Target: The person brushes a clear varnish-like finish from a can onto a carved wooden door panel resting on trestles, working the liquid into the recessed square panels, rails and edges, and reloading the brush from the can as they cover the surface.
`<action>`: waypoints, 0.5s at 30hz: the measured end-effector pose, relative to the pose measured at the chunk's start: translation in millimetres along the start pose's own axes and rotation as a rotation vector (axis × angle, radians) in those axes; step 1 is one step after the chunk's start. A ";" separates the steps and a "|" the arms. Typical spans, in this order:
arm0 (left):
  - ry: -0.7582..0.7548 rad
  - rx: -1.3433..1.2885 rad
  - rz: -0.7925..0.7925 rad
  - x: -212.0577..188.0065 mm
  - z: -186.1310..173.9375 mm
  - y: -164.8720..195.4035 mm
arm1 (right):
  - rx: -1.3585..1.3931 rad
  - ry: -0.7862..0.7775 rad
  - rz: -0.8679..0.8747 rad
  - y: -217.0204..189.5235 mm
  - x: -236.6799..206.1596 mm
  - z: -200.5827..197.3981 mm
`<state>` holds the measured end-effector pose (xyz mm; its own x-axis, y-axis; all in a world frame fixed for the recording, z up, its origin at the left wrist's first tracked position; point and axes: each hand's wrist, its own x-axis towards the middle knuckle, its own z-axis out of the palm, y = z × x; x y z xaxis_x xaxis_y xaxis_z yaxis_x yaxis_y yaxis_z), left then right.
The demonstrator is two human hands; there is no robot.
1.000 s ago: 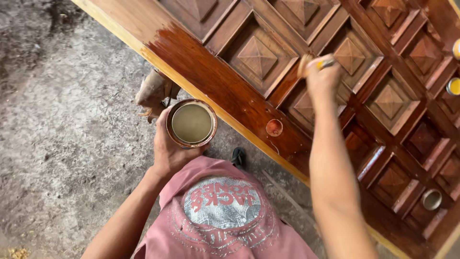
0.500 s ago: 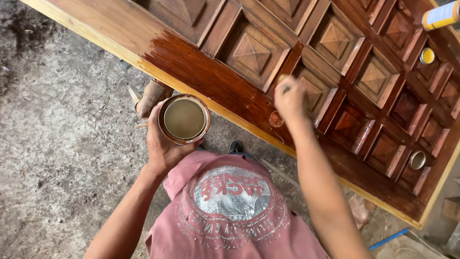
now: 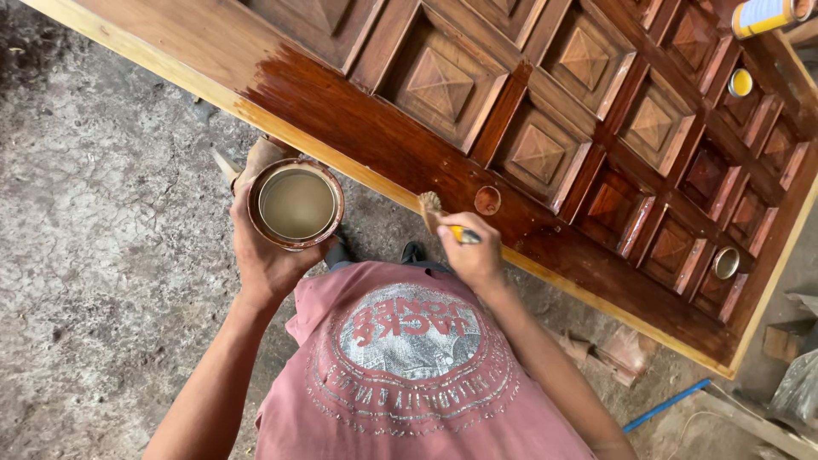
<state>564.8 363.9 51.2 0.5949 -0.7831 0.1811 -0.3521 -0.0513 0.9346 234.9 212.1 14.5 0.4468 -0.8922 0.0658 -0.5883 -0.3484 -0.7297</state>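
The right hand (image 3: 474,254) has come back from the carved squares to the near edge of the door (image 3: 545,128) since half a second ago, and the left hand (image 3: 271,255) has stayed where it was. On the far left is grey, cracked ground (image 3: 94,255). Next comes the left hand, wrapped tight around a round tin (image 3: 296,204) that is open on top and full of a dull tan liquid; it is held upright, just beside the door's pale edge, not touching it as far as I can see. Below is the person's pink shirt (image 3: 409,375). Then comes the right hand, closed on a small brush (image 3: 439,213) with a yellow band, its bristles resting on the shiny dark wood close to a little round plug (image 3: 487,200). The wood by the brush is wet and dark, and the top left corner is still pale and dry, so I think the coating is about halfway done and this stroke is working along the near rail. The next move calls for a steady, even pull along the grain, I think, and a dip in the tin when the brush runs dry. Far right, small tins (image 3: 726,262) sit on the door, and a blue stick (image 3: 665,405) lies on the ground.
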 end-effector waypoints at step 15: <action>-0.012 0.162 -0.043 -9.7 30.6 34.4 | -0.139 -0.112 0.039 56.3 116.7 -135.2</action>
<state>524.9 350.9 72.2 0.6036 -0.7853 0.1377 -0.4391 -0.1833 0.8796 162.8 49.5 73.1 0.4895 -0.8710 -0.0420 -0.6904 -0.3578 -0.6287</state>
